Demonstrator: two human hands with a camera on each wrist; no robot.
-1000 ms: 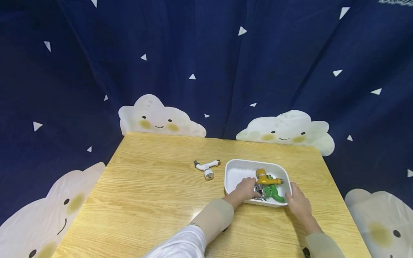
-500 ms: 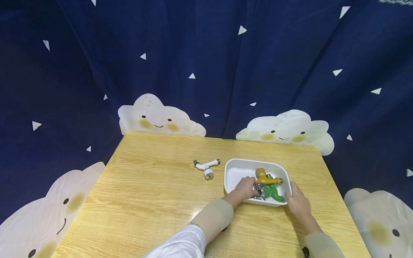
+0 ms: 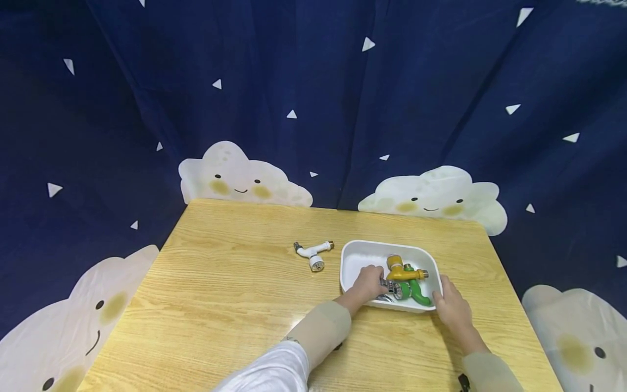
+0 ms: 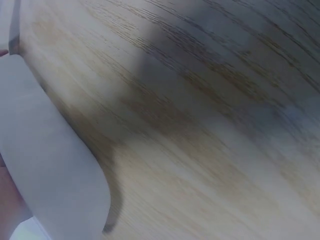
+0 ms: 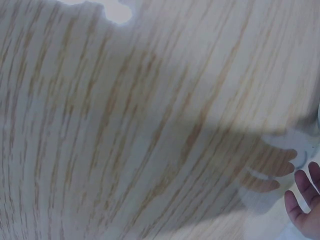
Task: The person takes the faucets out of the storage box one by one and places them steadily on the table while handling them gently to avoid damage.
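A white plastic tray [image 3: 362, 250] stands at the right of the table, with a yellow tap [image 3: 403, 272] and a green tap [image 3: 416, 293] crossed inside it. My left hand [image 3: 366, 283] reaches over the tray's near side and grips a chrome tap [image 3: 389, 285], mostly hidden by the fingers, beside the green tap's knob. At the tray's right end my right hand [image 3: 454, 310] holds the rim, thumb at the edge and fingers along the outside. The fingers of this hand [image 5: 306, 202] show at the right wrist view's edge. The left wrist view shows only sleeve and table.
On the wooden table [image 3: 235, 272], a white tap [image 3: 314, 254] lies just left of the tray. A dark blue curtain [image 3: 323, 81] with printed clouds hangs behind the table and along both sides.
My left hand has shifted slightly left inside the tray, with the chrome tap moving along. The yellow tap has shifted slightly left. My right hand stays on the tray's rim.
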